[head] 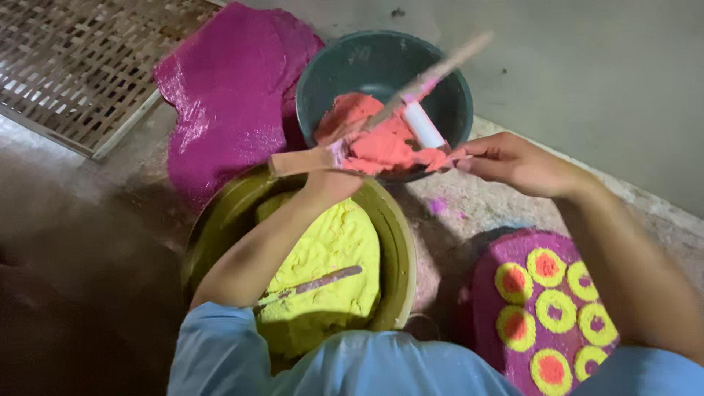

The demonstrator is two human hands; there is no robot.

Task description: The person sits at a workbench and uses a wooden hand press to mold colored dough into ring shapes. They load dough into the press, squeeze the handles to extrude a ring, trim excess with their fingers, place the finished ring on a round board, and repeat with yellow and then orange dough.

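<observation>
1. Left hand [330, 172] reaches over the yellow bowl toward the teal bowl [455, 103]; it is closed around a flat wooden paddle [301, 161], whose far end is smeared with paste.
2. Right hand [506, 158] is narrowed to a pinch, thumb and fingertips together at the edge of the salmon-pink paste [374, 139]. Whether it grips the long thin stick [447, 66] crossing the bowl I cannot tell, since that stick is blurred.
3. The pink paste sits heaped in the teal bowl, with a small white tube [424, 125] lying on it. It looks soft, damp and sticky, likely to cling and smear, so it is better lifted in small pinches or on the paddle blade than grabbed.
4. The paddle looks stiff and light; its bare handle end is the clean place to hold.
5. Nearby: an olive bowl [396, 242] of yellow paste with another stick [323, 282] on it, a magenta mass [227, 95], and a purple slab [543, 308] studded with yellow-and-orange rings.
</observation>
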